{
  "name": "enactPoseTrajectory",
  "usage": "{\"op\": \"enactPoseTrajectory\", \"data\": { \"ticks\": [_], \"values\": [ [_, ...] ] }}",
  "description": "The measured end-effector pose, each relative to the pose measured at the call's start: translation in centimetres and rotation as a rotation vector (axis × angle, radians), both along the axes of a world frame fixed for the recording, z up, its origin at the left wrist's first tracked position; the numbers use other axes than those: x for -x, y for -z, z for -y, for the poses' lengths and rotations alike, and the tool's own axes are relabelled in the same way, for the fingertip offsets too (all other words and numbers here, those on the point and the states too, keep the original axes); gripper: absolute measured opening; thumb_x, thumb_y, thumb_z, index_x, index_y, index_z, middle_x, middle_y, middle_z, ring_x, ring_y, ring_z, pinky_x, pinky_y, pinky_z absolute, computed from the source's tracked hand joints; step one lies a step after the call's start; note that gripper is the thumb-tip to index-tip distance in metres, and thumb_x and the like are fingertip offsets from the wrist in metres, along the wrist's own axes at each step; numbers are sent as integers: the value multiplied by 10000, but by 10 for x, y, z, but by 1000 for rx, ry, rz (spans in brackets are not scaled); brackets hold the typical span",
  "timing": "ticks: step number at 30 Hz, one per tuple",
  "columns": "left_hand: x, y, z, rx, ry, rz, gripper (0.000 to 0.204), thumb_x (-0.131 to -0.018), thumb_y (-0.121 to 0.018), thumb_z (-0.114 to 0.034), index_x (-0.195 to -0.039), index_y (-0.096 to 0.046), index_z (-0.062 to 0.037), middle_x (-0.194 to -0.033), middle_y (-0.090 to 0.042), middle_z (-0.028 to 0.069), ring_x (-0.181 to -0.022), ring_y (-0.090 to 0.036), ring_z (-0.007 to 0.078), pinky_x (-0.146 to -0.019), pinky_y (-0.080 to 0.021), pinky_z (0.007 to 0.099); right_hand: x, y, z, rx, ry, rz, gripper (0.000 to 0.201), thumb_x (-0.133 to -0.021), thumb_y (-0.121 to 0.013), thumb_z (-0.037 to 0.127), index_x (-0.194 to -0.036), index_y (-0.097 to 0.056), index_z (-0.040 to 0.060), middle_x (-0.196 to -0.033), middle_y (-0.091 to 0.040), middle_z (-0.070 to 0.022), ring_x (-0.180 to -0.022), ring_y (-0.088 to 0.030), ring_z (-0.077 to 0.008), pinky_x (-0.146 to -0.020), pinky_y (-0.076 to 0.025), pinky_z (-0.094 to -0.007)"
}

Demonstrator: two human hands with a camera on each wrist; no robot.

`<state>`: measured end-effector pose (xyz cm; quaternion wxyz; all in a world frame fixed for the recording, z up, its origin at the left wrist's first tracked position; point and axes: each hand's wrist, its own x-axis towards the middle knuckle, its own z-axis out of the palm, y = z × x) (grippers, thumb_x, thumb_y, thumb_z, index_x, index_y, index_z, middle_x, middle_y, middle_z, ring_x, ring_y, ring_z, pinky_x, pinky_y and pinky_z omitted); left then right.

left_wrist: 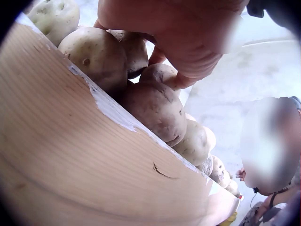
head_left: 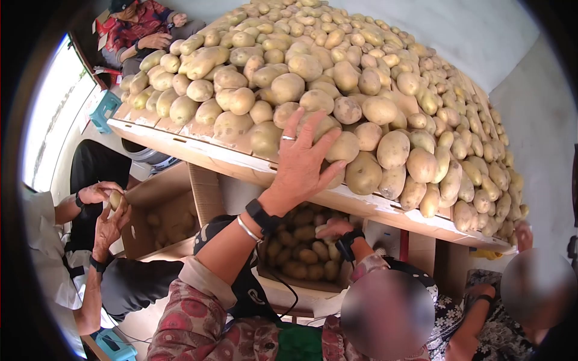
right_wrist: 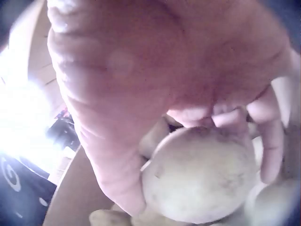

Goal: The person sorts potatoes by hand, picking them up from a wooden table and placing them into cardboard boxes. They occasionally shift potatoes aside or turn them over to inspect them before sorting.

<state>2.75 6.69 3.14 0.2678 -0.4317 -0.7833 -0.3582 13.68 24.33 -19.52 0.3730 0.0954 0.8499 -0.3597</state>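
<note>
My left hand (head_left: 304,157) lies palm down on the potatoes (head_left: 346,147) at the board's near edge, fingers spread and mostly straight. In the left wrist view the same hand (left_wrist: 174,33) arches over a small potato (left_wrist: 160,75), fingertips touching it; larger potatoes (left_wrist: 155,110) sit along the edge. Below the board, my right hand (head_left: 336,228) is inside a cardboard box of potatoes (head_left: 307,256). The right wrist view shows this hand (right_wrist: 155,70) with thumb and fingers curled round a big pale potato (right_wrist: 200,174); other potatoes (right_wrist: 110,218) lie beneath.
The wooden board (head_left: 198,143) carries a large potato heap. At the left a person's hands (head_left: 111,210) hold a potato beside another cardboard box (head_left: 159,201). Another person (head_left: 141,30) sits at the back left, and one more (head_left: 481,313) is at the right. A teal stool (head_left: 103,108) stands left.
</note>
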Motion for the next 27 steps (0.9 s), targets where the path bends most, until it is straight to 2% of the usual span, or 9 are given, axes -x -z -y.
{"op": "enactPoseTrajectory", "data": {
  "ticks": [2, 6, 8, 9, 12, 15, 17, 22, 27],
  "values": [
    [2, 2, 1, -9, -13, -12, 478, -755, -709, -311, -1153, -596, -72, -1343, -390, 162, -1264, -292, 439, -1012, -310, 517, -13, 43, 16, -161, -68, -78, 632, -606, -716, 560, -781, -656, -44, -775, -628, -190, -776, -619, -296, -703, -480, -372],
    [2, 7, -1, -16, -10, -30, 492, -762, -700, -342, -1168, -584, -91, -1351, -385, 153, -1267, -289, 434, -1008, -303, 533, -31, -34, 25, 1, -187, 0, 605, -657, -707, 551, -870, -644, -11, -875, -635, -131, -846, -616, -245, -698, -499, -352],
    [0, 5, 1, 11, -24, -28, 495, -764, -701, -334, -1176, -582, -88, -1352, -384, 150, -1267, -287, 437, -1014, -303, 526, -43, -52, 31, 387, 394, 185, 528, -706, -754, 424, -1025, -622, 25, -896, -631, -37, -696, -588, -123, -581, -484, -265],
    [0, 4, 2, 41, -38, -24, 497, -766, -703, -325, -1184, -580, -85, -1353, -384, 148, -1266, -285, 440, -1020, -303, 518, -44, -69, 34, 380, 393, 185, 528, -706, -754, 424, -1025, -622, 25, -896, -631, -37, -696, -588, -123, -581, -484, -265],
    [0, 5, 4, 41, -29, -37, 516, -761, -707, -328, -1191, -573, -77, -1358, -382, 142, -1272, -283, 435, -1017, -305, 519, -43, -140, 42, 471, 267, -1, 478, -740, -759, 347, -1077, -583, 58, -902, -594, -1, -639, -548, -78, -541, -456, -212],
    [2, 7, 3, 17, -3, -5, 521, -753, -708, -345, -1192, -572, -100, -1386, -364, 128, -1295, -272, 415, -1008, -293, 539, -47, -237, 22, 568, 147, -254, 480, -756, -756, 226, -1171, -543, 115, -973, -579, 13, -796, -566, -70, -619, -490, -210],
    [1, 5, 2, 3, 18, -13, 524, -749, -712, -334, -1196, -572, -100, -1393, -364, 126, -1303, -266, 416, -1007, -297, 534, -54, -285, 9, 770, 347, -503, 537, -722, -770, 158, -1205, -540, 126, -1036, -585, 27, -877, -570, -68, -642, -491, -213],
    [2, 5, 3, -11, 19, -20, 507, -757, -710, -320, -1187, -579, -87, -1385, -369, 124, -1294, -277, 419, -1006, -305, 519, -13, -365, -41, 93, 688, -902, 509, -819, -700, 252, -1268, -508, 108, -983, -623, -23, -762, -602, -93, -589, -472, -203],
    [2, 4, 3, -5, 11, -15, 496, -761, -709, -318, -1180, -583, -83, -1382, -368, 121, -1290, -280, 420, -1005, -309, 514, 28, -350, -79, 99, 858, -859, 539, -859, -653, 281, -1312, -444, 79, -1153, -558, -78, -939, -581, -152, -691, -483, -250]
  ]
}}
